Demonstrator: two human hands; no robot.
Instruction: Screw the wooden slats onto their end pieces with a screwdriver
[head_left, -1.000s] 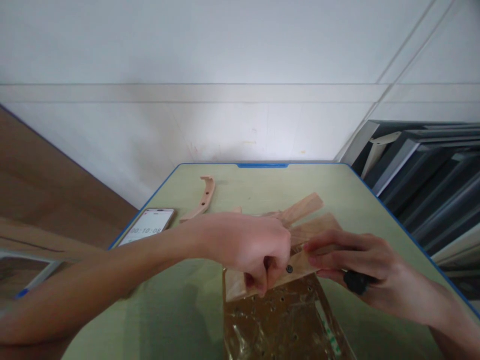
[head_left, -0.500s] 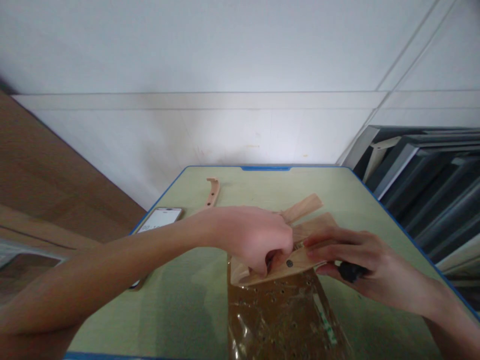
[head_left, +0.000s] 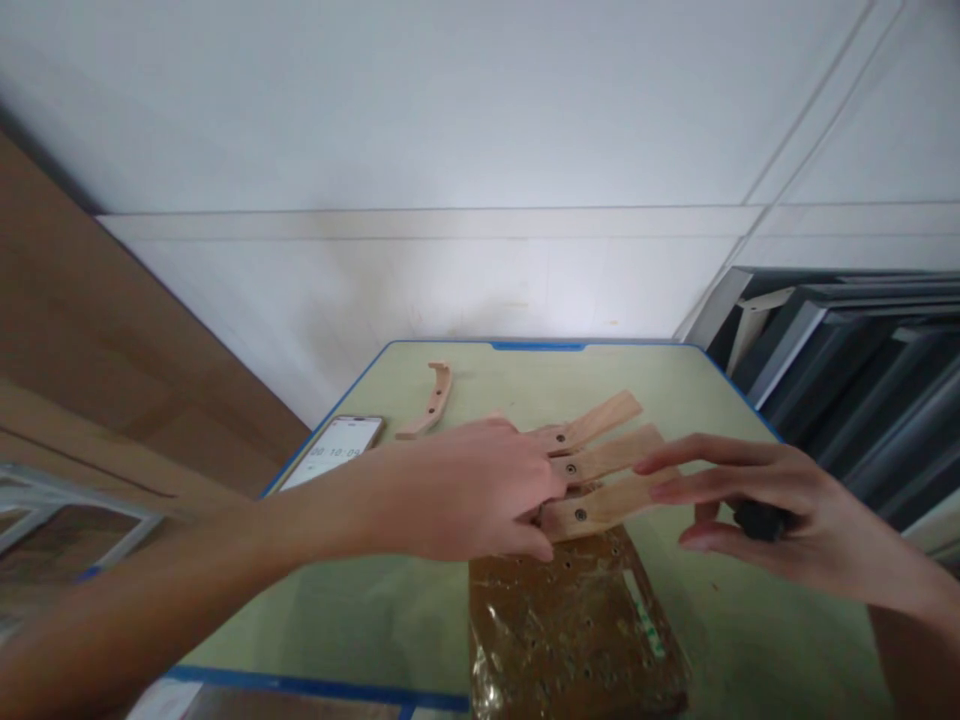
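Three curved wooden pieces (head_left: 581, 515) lie side by side, each showing a dark screw or hole. They rest across the far end of a brown, tape-covered block (head_left: 570, 630) dotted with small holes. My left hand (head_left: 480, 485) is closed over their left ends, its thumb on the near side; those ends are hidden under it. Just right of the pieces is my right hand (head_left: 757, 495), fingers curled, with index and middle fingertips at the right end of the nearest piece. A short black object (head_left: 761, 520) sits held in that palm, its kind unclear.
A phone (head_left: 341, 445) with a running timer lies at the table's left edge. Behind my left hand is another curved wooden piece (head_left: 439, 395) with two dark holes. The green table (head_left: 360, 620) has a blue rim; dark panels (head_left: 870, 370) lean at the right.
My left hand has flattened and shifted left along the wooden pieces, uncovering their screws. My right hand has drawn back to the right, its fingers less closed around the nearest piece.
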